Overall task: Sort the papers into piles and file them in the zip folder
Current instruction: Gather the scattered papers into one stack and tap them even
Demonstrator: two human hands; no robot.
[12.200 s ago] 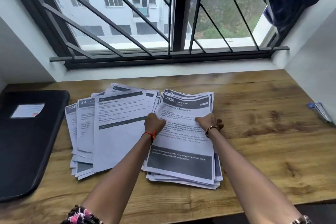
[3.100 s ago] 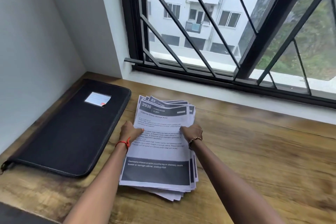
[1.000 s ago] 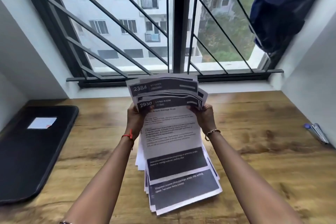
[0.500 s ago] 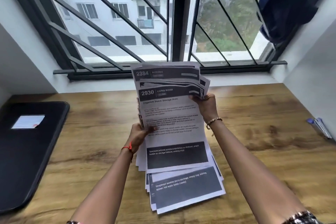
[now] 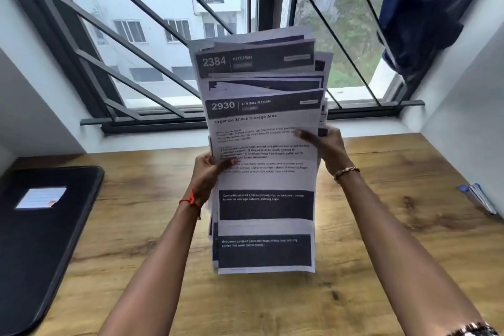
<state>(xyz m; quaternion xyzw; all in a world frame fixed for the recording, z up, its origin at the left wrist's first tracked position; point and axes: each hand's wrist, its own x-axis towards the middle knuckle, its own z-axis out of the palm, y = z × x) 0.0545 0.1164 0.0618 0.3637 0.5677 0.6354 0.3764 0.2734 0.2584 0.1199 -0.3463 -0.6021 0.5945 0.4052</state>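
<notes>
A thick stack of printed papers (image 5: 266, 180) stands almost upright above the wooden table, its sheets unevenly staggered; the front sheet reads "2930 Living Room", one behind reads "2384 Kitchen". My left hand (image 5: 207, 172) grips the stack's left edge at mid-height, thumb on the front sheet. My right hand (image 5: 324, 147) grips the right edge a little higher, thumb across the front. The black zip folder (image 5: 41, 240) lies flat and zipped at the table's left side, with a white label on its cover.
The wooden table (image 5: 381, 253) runs under a barred window (image 5: 169, 43). A blue-capped pen bundle (image 5: 477, 199) lies by the right wall. Dark blue cloth (image 5: 425, 16) hangs at the upper right. White walls close in both sides.
Both hands gathered the spread papers into one stack, then lifted it off the table. In the last half second the stack rose higher and more upright, its bottom edge now off the table.
</notes>
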